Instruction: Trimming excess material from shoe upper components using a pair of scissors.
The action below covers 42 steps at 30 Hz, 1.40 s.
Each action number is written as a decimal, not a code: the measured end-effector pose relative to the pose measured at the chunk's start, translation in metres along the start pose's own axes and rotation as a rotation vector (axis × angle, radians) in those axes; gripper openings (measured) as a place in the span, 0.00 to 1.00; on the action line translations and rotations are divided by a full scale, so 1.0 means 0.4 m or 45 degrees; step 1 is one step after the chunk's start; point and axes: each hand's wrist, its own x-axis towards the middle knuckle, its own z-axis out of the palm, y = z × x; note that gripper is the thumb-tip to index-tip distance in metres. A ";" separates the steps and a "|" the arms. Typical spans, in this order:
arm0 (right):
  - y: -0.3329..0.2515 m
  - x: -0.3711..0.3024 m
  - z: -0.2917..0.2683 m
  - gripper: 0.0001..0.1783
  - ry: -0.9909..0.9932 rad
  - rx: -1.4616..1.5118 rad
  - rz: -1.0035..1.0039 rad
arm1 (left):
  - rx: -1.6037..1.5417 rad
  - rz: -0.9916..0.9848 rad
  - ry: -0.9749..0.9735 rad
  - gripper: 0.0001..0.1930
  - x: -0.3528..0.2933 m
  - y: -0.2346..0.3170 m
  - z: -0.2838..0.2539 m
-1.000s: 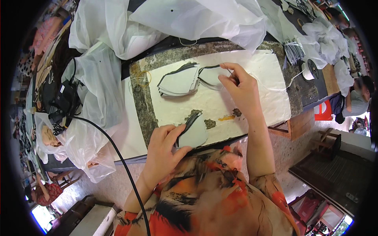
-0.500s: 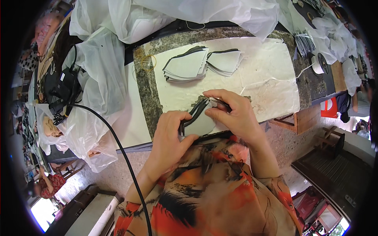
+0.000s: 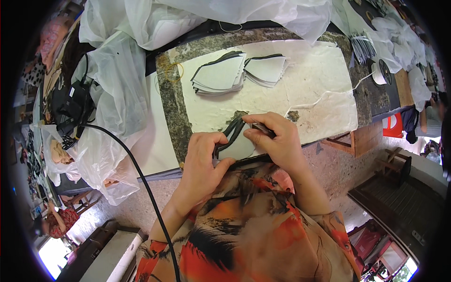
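A pale grey-white panel with black edging (image 3: 238, 146) is held up near the table's front edge. My left hand (image 3: 199, 157) is closed on its left side, thumb below and fingers along the black edge. My right hand (image 3: 279, 141) pinches the panel's upper right corner. In that same hand sits a small dark tool (image 3: 264, 129), mostly covered by the fingers; its kind cannot be made out. Beyond the hands, two stacks of similar panels lie side by side: a left stack (image 3: 220, 77) and a right stack (image 3: 267, 71), each with a black far edge.
Under the stacks is a worn white sheet (image 3: 324, 70) on a mottled board. A white cord (image 3: 319, 97) runs across it to a spool (image 3: 379, 74) at the right. Plastic bags (image 3: 117, 80) crowd the left and far sides. A black cable (image 3: 141, 169) hangs at my left.
The hands hold nearly the same place and grip, with the right fingers shifted slightly at the panel's corner. The view has tilted a little, so the stacks appear slightly higher.
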 end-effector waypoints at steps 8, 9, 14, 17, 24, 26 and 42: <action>-0.005 -0.015 0.023 0.13 0.123 0.045 0.119 | -0.085 -0.094 -0.008 0.24 0.004 0.000 -0.001; -0.007 0.000 0.002 0.12 -0.025 0.238 0.343 | -0.078 -0.062 -0.006 0.26 0.002 -0.006 0.000; 0.013 0.021 0.000 0.10 -0.183 0.396 0.429 | -0.113 0.030 -0.035 0.33 0.036 0.004 -0.019; 0.025 0.015 0.010 0.10 -0.127 0.004 -0.062 | 0.105 0.136 -0.212 0.37 0.066 0.012 -0.038; 0.036 -0.016 0.003 0.10 -0.049 0.123 -0.165 | 0.289 0.156 -0.289 0.37 0.068 0.018 -0.054; 0.035 -0.018 -0.005 0.10 -0.042 0.204 -0.116 | 0.334 0.206 -0.273 0.38 0.069 0.020 -0.058; 0.033 -0.030 0.010 0.11 -0.115 0.183 -0.298 | -0.273 -0.238 -0.314 0.14 0.126 0.044 -0.059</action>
